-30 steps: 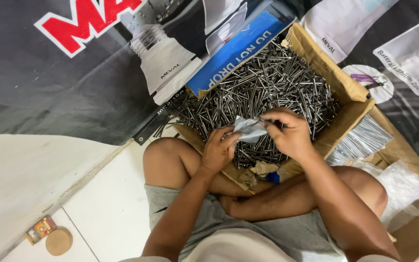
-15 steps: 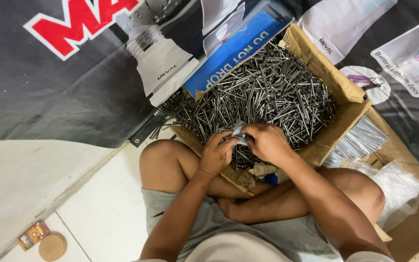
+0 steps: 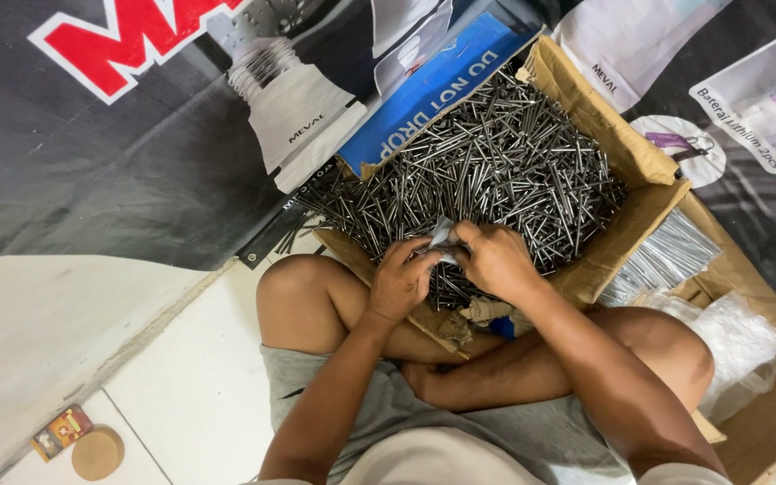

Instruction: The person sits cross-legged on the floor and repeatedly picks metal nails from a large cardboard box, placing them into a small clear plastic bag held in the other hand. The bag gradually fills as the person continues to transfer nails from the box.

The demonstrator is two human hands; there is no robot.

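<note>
A person sat cross-legged on a white tiled floor [image 3: 181, 395], both hands working over a cardboard box [image 3: 626, 153] heaped with steel nails [image 3: 496, 171].

The left hand [image 3: 401, 283] and right hand [image 3: 496, 260] met at the box's near edge, fingers pinched together on a small clear plastic bag [image 3: 440, 235] held just above the nails. A dark printed banner [image 3: 92, 162] with red letters and a light-bulb picture covered the ground behind the box. Bundles of packed nails [image 3: 666, 260] lay just beside the box on the person's right, near crumpled clear plastic [image 3: 738, 341]. A round cork-coloured lid [image 3: 98, 452] and a small carton [image 3: 62, 429] rested on the tiles, well apart to the person's left.
</note>
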